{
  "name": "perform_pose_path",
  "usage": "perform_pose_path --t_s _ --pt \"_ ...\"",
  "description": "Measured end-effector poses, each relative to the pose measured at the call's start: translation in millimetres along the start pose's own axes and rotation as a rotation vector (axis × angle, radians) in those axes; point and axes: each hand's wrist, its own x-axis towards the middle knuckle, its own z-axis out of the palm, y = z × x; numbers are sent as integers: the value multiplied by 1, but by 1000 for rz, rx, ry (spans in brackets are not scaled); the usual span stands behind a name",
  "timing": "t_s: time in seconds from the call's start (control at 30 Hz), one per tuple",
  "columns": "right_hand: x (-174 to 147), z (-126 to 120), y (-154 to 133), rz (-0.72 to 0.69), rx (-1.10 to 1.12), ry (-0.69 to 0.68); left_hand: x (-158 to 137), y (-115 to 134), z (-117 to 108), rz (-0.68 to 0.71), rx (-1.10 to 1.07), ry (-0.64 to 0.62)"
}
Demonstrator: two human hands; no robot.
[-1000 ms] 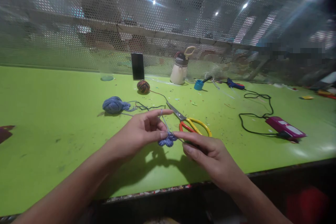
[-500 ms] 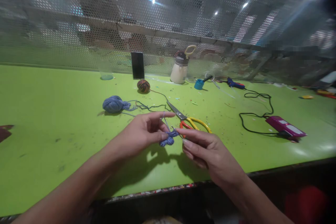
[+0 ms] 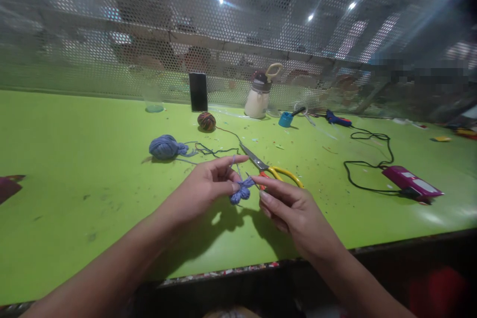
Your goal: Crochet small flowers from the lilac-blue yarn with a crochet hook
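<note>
Between thumb and fingers, my left hand (image 3: 208, 181) pinches a small blue-purple crochet piece (image 3: 241, 192) with rounded petals. A strand of the yarn runs up over its stretched index finger. My right hand (image 3: 286, 203) is closed on a thin crochet hook (image 3: 256, 184), whose tip is at the top of the piece; most of the hook is hidden by the fingers. Behind my hands lie scissors (image 3: 257, 160) with yellow and red handles, partly covered by my right hand. A blue-purple yarn ball (image 3: 164, 147) rests to the left, its strand leading toward my left hand.
A dark multicolour yarn ball (image 3: 206, 121), phone (image 3: 198, 92), bottle (image 3: 258, 97), clear cup (image 3: 154, 102) and blue pot (image 3: 285, 119) stand along the back. On the right are a glue gun (image 3: 337, 118) and a purple power box (image 3: 412, 182) with a black cord.
The view has shifted slightly, so the table things sit a little farther right. The hook's tip has gone from standing clear above the crochet piece to lying close against it.
</note>
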Motion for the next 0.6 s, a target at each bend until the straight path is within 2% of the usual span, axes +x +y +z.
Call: perform_pose_path --t_s 0.3,0.5,0.6 --pt "-4 3 -7 146 161 12 -1 -1 1 -6 43 19" --pt "-5 2 -7 137 132 2 -2 -1 5 34 107 55" --pt "-4 1 -7 125 119 -31 -3 1 6 35 123 31"
